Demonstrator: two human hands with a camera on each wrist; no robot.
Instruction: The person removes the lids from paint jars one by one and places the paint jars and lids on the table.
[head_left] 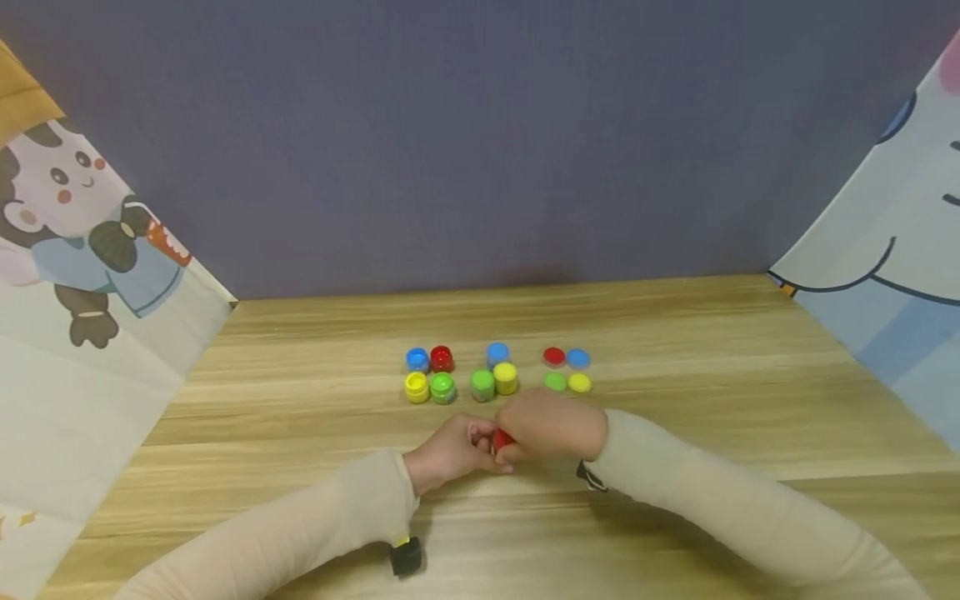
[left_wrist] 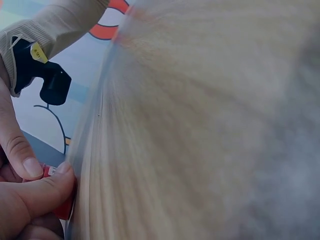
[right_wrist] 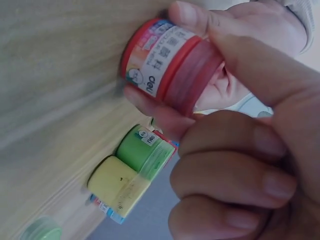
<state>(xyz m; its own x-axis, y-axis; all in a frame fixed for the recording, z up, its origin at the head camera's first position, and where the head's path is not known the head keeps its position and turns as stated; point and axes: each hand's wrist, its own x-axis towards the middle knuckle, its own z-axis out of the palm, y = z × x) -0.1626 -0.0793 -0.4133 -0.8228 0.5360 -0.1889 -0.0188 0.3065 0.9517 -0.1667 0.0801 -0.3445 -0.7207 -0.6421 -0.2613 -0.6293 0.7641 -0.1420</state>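
The left hand (head_left: 453, 450) and the right hand (head_left: 551, 422) meet over the near part of the surface (head_left: 315, 450), both on one red jar (right_wrist: 150, 60). The right wrist view shows the jar tilted, its label and its lid (right_wrist: 192, 75) in sight. The right fingers (right_wrist: 225, 137) are bent: thumb and forefinger sit narrow on either side of the lid end, while the other three curl in towards the palm. The left fingers (left_wrist: 42, 195) are also narrow, pinching the jar, the thumb against its side; the rest of that grip is partly hidden. Whether the jar touches the surface I cannot tell.

Beyond the hands, three closed pots stand close together: blue (head_left: 498, 353), green (head_left: 482, 384) and yellow (head_left: 506, 377). Left of them is a square of four open pots, blue (head_left: 417, 360) and red (head_left: 442, 359) behind, yellow (head_left: 417, 387) and green (head_left: 442, 387) in front. To the right lie four loose lids: red (head_left: 553, 357), blue (head_left: 578, 358), green (head_left: 555, 381) and yellow (head_left: 580, 382), near the right hand.
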